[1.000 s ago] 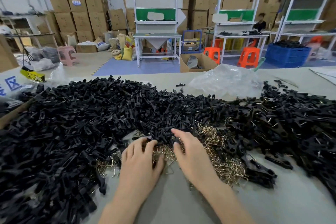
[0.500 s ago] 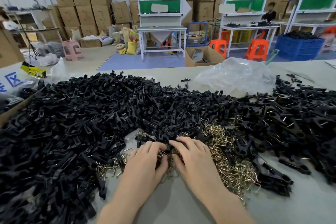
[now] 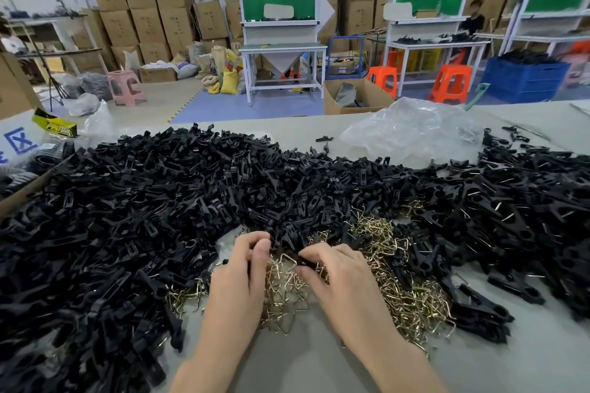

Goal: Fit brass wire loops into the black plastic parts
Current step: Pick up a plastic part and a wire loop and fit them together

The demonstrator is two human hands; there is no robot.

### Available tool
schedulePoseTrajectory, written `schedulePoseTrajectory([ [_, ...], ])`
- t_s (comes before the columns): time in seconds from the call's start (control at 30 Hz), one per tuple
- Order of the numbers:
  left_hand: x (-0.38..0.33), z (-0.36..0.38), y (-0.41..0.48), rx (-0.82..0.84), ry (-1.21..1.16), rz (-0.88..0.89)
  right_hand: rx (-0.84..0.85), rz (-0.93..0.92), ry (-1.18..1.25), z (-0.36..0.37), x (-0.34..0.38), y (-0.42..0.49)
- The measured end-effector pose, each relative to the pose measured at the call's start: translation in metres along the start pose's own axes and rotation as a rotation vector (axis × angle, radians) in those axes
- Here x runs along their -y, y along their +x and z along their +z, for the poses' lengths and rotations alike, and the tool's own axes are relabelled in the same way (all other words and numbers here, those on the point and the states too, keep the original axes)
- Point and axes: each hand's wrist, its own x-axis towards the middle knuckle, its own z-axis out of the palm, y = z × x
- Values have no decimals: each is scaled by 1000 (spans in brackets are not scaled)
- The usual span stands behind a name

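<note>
What has changed: flat fingers were curled over the loops.
left grip: curled; contents cannot be told.
right grip: clamped on a part, near edge of the surface.
meaning: fitting judged begun.

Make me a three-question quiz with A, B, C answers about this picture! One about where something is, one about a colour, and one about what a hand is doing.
1. Where is the clear plastic bag?
A. On the table, behind the black parts
B. On the floor
C. Hanging on a shelf

2. What colour is the stool near the boxes at the left?
A. Green
B. Pink
C. Yellow

3. What is the right hand doing?
A. Lying flat
B. Waving in the air
C. Pinching a black part

Answers:
1 A: the bag lies on the grey table beyond the pile.
2 B: its seat and legs are pink.
3 C: its thumb and fingers curl round the part, above the brass wire loops.
</note>
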Motion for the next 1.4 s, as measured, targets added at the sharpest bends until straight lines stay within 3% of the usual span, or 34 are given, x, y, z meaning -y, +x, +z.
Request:
schedulePoseTrajectory([
  [0.3,-10,-13,4,-125,164,-9,81,197,394,-6,-3,3],
  [0.5,-16,-17,0,-211,71,12,194,294,596,-5,0,2],
  [0.63,-12,-9,2,-135,-8,-24,196,348,715,-11,2,3],
  [0.77,-8,-1,-3,105,-94,-4,179,352,784,-9,1,4],
  [0.87,-8,2,-6,220,-33,52,167,331,806,-8,-1,4],
  [1.17,-12,3,-1,166,-64,13,120,300,854,-10,2,5],
  [1.4,-18,5,1,67,-459,-195,223,279,871,-7,2,5],
])
